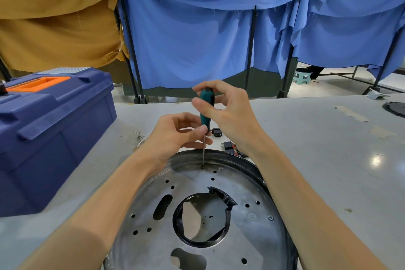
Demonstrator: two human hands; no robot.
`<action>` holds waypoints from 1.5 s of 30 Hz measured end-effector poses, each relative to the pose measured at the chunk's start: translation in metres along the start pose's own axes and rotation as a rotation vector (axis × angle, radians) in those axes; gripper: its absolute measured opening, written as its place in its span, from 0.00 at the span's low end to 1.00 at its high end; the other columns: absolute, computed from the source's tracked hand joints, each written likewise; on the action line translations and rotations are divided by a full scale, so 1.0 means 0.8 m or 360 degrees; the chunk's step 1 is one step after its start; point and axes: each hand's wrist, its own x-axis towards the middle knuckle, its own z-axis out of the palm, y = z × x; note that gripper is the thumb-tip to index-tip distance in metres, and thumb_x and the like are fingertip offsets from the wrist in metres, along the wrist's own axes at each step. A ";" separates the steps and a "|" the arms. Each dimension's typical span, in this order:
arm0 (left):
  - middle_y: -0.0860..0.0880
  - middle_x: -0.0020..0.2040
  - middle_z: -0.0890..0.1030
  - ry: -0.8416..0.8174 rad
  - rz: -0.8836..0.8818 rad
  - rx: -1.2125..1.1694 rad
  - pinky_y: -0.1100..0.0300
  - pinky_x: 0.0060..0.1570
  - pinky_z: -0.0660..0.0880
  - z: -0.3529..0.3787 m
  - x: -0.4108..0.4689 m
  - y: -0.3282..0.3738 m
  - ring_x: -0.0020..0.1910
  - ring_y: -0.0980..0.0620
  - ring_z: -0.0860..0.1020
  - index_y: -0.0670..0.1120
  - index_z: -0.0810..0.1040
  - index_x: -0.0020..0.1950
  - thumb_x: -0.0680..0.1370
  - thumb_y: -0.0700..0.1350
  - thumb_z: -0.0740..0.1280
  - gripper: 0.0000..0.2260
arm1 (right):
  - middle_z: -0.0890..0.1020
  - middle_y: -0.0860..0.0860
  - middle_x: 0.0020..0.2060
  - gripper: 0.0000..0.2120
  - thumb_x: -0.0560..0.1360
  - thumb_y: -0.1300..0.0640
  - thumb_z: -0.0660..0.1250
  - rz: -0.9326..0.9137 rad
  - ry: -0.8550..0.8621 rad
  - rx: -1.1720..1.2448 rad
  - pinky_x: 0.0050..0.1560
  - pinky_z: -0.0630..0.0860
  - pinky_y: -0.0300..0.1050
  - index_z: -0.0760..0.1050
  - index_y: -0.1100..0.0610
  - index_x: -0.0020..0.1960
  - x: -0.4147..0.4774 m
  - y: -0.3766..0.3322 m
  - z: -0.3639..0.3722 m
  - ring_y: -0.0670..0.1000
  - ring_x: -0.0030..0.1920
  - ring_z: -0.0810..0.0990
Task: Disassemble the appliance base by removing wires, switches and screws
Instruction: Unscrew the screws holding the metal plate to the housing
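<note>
A round metal appliance base (245, 184) lies on the grey table in front of me, with a large central hole and several small holes. A screwdriver (206, 103) with a teal handle stands upright, its tip set in a screw (203, 166) at the base's far edge. My right hand (228, 114) grips the top of the handle. My left hand (177, 133) pinches the lower end of the handle where the thin shaft begins. Another screw (270, 217) sits on the base's right side.
A blue toolbox (52, 133) with an orange handle stands at the left. Small black switch parts (230, 146) and loose white wires (140, 138) lie just beyond the base. A dark round part (394, 109) sits at the far right edge. Blue and brown cloths hang behind.
</note>
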 end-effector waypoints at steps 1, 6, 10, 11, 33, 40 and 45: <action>0.43 0.41 0.85 0.0006 0.0005 -0.0010 0.56 0.42 0.82 0.000 0.000 0.001 0.43 0.41 0.85 0.39 0.80 0.49 0.70 0.42 0.73 0.10 | 0.80 0.52 0.51 0.12 0.73 0.56 0.74 -0.0008 -0.0009 -0.0052 0.52 0.76 0.37 0.79 0.50 0.56 0.000 0.000 0.000 0.49 0.51 0.79; 0.41 0.47 0.86 -0.0119 -0.0045 -0.0039 0.55 0.47 0.82 0.003 -0.001 0.002 0.48 0.43 0.85 0.40 0.80 0.56 0.74 0.47 0.66 0.15 | 0.83 0.53 0.48 0.15 0.73 0.63 0.73 0.0036 0.0067 0.0099 0.49 0.79 0.37 0.77 0.56 0.58 0.002 0.001 -0.004 0.49 0.47 0.82; 0.42 0.42 0.85 0.0005 -0.0010 -0.0026 0.57 0.42 0.82 0.002 -0.001 0.002 0.43 0.41 0.85 0.39 0.80 0.49 0.69 0.44 0.72 0.12 | 0.84 0.52 0.49 0.10 0.75 0.63 0.71 0.0000 0.0009 0.0102 0.53 0.80 0.42 0.78 0.55 0.55 0.001 0.000 -0.001 0.49 0.50 0.83; 0.42 0.41 0.85 0.0037 -0.0003 -0.0023 0.57 0.41 0.82 0.002 0.000 0.002 0.42 0.41 0.85 0.39 0.80 0.47 0.67 0.43 0.74 0.12 | 0.82 0.50 0.50 0.11 0.74 0.60 0.72 -0.0026 -0.0006 0.0010 0.52 0.78 0.40 0.79 0.52 0.55 0.000 -0.001 -0.001 0.47 0.51 0.81; 0.43 0.43 0.85 0.0040 0.0000 0.0010 0.56 0.43 0.82 -0.002 0.002 -0.002 0.44 0.44 0.85 0.42 0.82 0.46 0.68 0.45 0.73 0.10 | 0.80 0.48 0.48 0.16 0.71 0.55 0.75 0.0032 0.0007 -0.0095 0.47 0.77 0.35 0.80 0.53 0.59 0.000 -0.001 -0.001 0.44 0.46 0.78; 0.42 0.44 0.86 -0.0040 -0.0018 -0.0053 0.53 0.46 0.82 -0.001 -0.001 0.000 0.47 0.43 0.85 0.38 0.81 0.52 0.71 0.44 0.70 0.13 | 0.84 0.58 0.51 0.14 0.76 0.67 0.68 0.0093 -0.0007 0.0167 0.51 0.82 0.45 0.76 0.60 0.60 0.000 -0.003 -0.003 0.54 0.47 0.85; 0.42 0.41 0.83 0.0051 -0.0007 0.0048 0.56 0.39 0.82 0.003 -0.002 0.004 0.41 0.43 0.85 0.33 0.76 0.53 0.63 0.42 0.77 0.23 | 0.81 0.45 0.46 0.15 0.73 0.59 0.74 -0.0033 -0.0063 -0.0078 0.50 0.77 0.34 0.80 0.53 0.59 -0.002 -0.004 0.000 0.44 0.45 0.79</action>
